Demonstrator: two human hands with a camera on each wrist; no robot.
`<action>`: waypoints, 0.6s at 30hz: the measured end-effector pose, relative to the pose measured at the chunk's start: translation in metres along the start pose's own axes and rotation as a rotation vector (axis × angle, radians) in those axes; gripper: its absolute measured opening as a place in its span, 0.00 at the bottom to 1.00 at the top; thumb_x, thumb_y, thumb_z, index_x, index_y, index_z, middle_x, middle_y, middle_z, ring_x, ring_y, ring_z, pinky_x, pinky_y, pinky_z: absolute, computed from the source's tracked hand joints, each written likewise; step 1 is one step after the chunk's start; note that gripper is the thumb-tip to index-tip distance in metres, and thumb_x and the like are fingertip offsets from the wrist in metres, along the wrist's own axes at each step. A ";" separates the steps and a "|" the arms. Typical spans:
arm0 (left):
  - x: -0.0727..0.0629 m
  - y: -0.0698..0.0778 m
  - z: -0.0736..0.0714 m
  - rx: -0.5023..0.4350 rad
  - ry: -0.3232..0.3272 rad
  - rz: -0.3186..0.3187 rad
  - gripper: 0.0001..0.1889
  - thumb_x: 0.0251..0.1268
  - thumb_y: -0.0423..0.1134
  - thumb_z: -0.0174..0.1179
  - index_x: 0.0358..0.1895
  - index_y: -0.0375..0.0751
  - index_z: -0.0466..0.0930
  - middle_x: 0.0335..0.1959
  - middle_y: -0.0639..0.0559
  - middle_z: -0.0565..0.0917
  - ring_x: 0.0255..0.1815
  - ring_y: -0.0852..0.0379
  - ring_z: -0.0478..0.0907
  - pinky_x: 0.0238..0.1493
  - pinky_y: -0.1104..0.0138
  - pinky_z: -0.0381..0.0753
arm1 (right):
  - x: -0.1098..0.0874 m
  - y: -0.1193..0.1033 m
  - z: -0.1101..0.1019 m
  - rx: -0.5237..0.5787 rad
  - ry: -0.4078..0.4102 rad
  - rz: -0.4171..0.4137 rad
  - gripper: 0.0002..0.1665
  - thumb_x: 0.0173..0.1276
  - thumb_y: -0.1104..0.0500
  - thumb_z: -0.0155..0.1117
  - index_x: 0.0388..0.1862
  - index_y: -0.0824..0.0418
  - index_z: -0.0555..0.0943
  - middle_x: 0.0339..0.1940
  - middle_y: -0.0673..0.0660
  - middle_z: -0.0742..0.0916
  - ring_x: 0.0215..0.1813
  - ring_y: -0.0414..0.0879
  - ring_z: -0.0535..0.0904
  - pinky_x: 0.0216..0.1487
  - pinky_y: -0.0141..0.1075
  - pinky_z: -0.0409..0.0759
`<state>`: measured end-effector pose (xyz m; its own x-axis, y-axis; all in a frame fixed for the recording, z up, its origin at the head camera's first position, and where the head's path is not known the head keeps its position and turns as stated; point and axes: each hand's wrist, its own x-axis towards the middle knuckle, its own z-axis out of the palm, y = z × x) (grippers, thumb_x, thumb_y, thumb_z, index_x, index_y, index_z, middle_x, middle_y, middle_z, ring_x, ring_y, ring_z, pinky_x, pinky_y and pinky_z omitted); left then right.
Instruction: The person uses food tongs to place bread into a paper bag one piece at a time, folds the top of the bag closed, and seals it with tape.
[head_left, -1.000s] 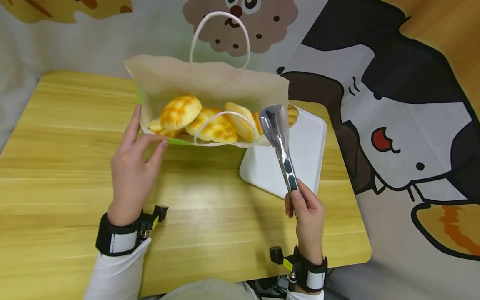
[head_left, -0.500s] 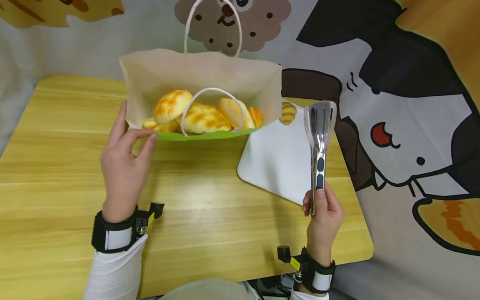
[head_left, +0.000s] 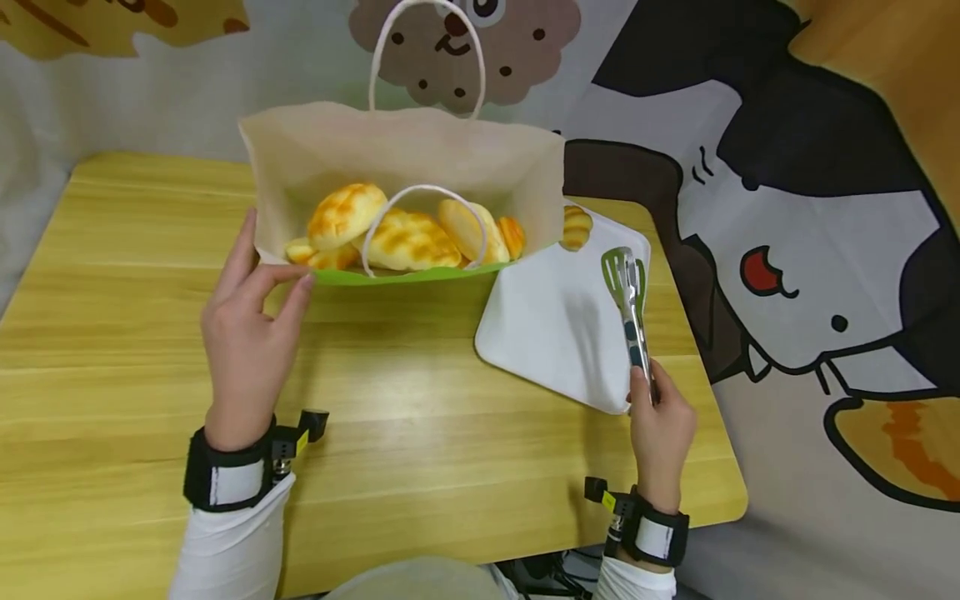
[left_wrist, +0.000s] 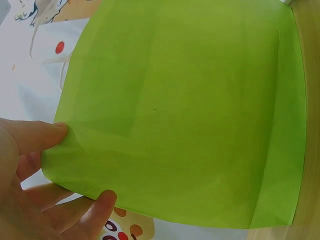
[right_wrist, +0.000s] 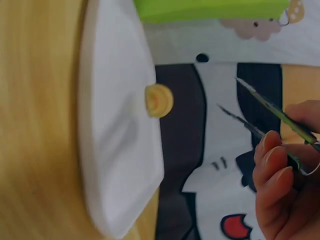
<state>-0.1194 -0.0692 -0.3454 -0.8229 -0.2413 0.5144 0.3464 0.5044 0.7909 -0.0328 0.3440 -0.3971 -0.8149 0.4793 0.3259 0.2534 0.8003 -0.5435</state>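
A green paper bag (head_left: 405, 137) with white rope handles stands toward the back of the table, its mouth facing me. Several golden bread rolls (head_left: 408, 242) lie inside. My left hand (head_left: 251, 333) grips the bag's left corner, thumb on the near rim and fingers along the side; the left wrist view has the thumb (left_wrist: 52, 135) on the green face. My right hand (head_left: 663, 425) holds metal tongs (head_left: 635, 337) by the handle. Their tips are apart with nothing between them, above the white tray (head_left: 536, 325). A striped roll (head_left: 577, 227) lies at the tray's far end, partly hidden by the bag.
The wooden table (head_left: 390, 467) spreads in front of the bag, with its right edge just past the tray. Behind it hangs a cloth (head_left: 795, 292) printed with cartoon animals. The tongs' shadow falls on the tray.
The tongs move right from beside the bag to over the tray, then dip lower. The left hand shifts slightly left with the bag, tilting its near rim, then holds still.
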 end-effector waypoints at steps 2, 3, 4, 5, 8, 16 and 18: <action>0.000 -0.001 0.000 0.002 -0.002 -0.002 0.06 0.50 0.28 0.64 0.31 0.28 0.81 0.64 0.53 0.64 0.62 0.57 0.62 0.60 0.63 0.64 | 0.000 0.006 0.003 -0.023 -0.023 0.043 0.23 0.65 0.44 0.52 0.48 0.59 0.80 0.18 0.53 0.80 0.16 0.43 0.70 0.13 0.30 0.61; 0.000 -0.001 -0.001 0.003 -0.003 -0.002 0.06 0.50 0.28 0.64 0.31 0.28 0.81 0.64 0.53 0.64 0.62 0.57 0.62 0.60 0.62 0.65 | 0.000 0.009 0.005 -0.032 -0.033 0.066 0.24 0.64 0.44 0.52 0.48 0.59 0.80 0.19 0.54 0.81 0.16 0.44 0.70 0.13 0.31 0.62; 0.000 -0.001 0.000 0.007 -0.007 -0.002 0.06 0.50 0.29 0.64 0.31 0.28 0.81 0.64 0.54 0.64 0.62 0.56 0.62 0.60 0.62 0.65 | -0.001 0.013 0.007 -0.040 -0.041 0.089 0.24 0.64 0.44 0.52 0.48 0.59 0.80 0.20 0.55 0.82 0.17 0.44 0.71 0.13 0.30 0.62; 0.000 -0.001 0.000 0.010 -0.009 -0.003 0.06 0.50 0.29 0.64 0.31 0.28 0.81 0.64 0.54 0.64 0.62 0.56 0.62 0.60 0.61 0.65 | -0.001 0.016 0.009 -0.047 -0.048 0.109 0.25 0.64 0.43 0.53 0.49 0.59 0.80 0.22 0.56 0.82 0.19 0.45 0.72 0.14 0.30 0.64; 0.000 -0.001 0.000 0.014 -0.011 -0.005 0.06 0.50 0.29 0.64 0.31 0.29 0.81 0.64 0.53 0.64 0.62 0.56 0.62 0.59 0.61 0.65 | -0.002 0.025 0.013 -0.071 -0.063 0.145 0.26 0.63 0.43 0.54 0.50 0.59 0.79 0.29 0.58 0.85 0.24 0.47 0.75 0.19 0.31 0.66; -0.001 -0.003 -0.001 0.006 -0.011 -0.009 0.06 0.49 0.30 0.65 0.31 0.29 0.81 0.64 0.54 0.64 0.61 0.57 0.63 0.59 0.61 0.66 | 0.002 0.035 0.025 -0.108 -0.122 0.198 0.29 0.62 0.40 0.53 0.51 0.59 0.78 0.38 0.60 0.84 0.32 0.51 0.75 0.28 0.37 0.66; -0.001 -0.005 -0.001 0.008 -0.014 -0.008 0.07 0.49 0.30 0.65 0.31 0.30 0.82 0.64 0.55 0.64 0.61 0.57 0.63 0.59 0.61 0.66 | 0.005 0.034 0.029 -0.122 -0.148 0.205 0.29 0.62 0.39 0.52 0.52 0.58 0.78 0.37 0.60 0.84 0.32 0.52 0.75 0.28 0.37 0.66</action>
<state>-0.1195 -0.0726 -0.3498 -0.8320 -0.2337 0.5032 0.3363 0.5088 0.7925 -0.0436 0.3634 -0.4367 -0.8048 0.5855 0.0976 0.4747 0.7336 -0.4862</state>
